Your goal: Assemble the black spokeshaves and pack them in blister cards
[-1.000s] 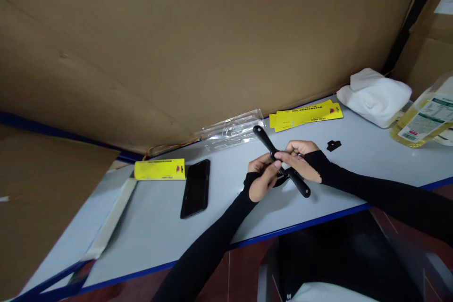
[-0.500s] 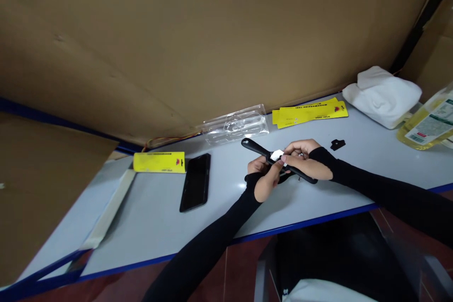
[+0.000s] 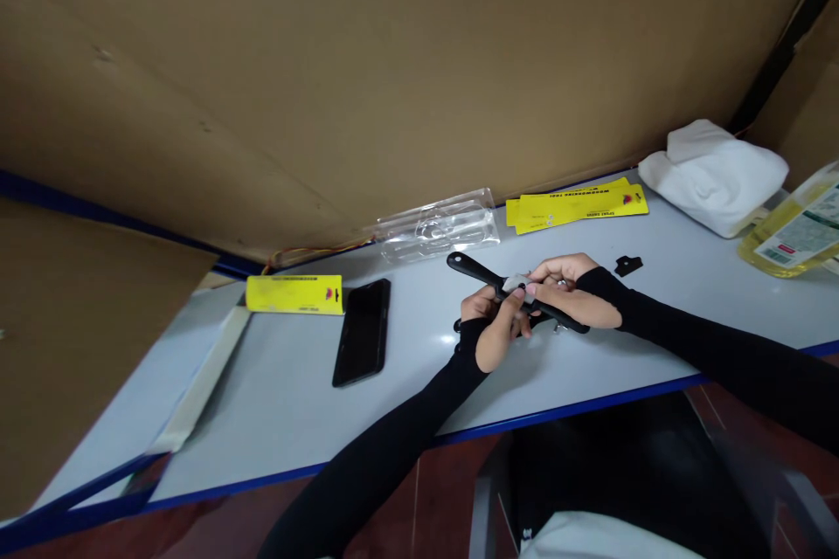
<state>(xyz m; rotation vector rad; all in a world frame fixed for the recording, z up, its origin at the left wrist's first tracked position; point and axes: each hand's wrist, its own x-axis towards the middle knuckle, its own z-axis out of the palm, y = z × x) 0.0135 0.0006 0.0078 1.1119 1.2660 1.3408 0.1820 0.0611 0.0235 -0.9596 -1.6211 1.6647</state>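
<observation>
A black spokeshave (image 3: 473,267) with a pale metal blade (image 3: 517,282) at its middle is held just above the table in both hands. My left hand (image 3: 493,327) is closed around it from the near left, thumb pressing at the blade. My right hand (image 3: 573,293) grips it from the right, fingertips at the blade and the lower handle running beneath the palm. Behind and under my hands, parts of another black tool show, mostly hidden. A small flat black metal piece (image 3: 629,265) lies to the right of my right hand.
A clear plastic blister tray (image 3: 439,231) and yellow printed cards (image 3: 577,208) lie along the cardboard wall. Left are another yellow card (image 3: 294,294) and a black phone (image 3: 362,334). A white cloth bundle (image 3: 714,175) and a bottle of yellow liquid (image 3: 790,231) stand at right.
The blade between my fingers has tilted, turning from bright white to grey. Both hands keep their hold on the spokeshave and have barely shifted. The camera view has moved slightly.
</observation>
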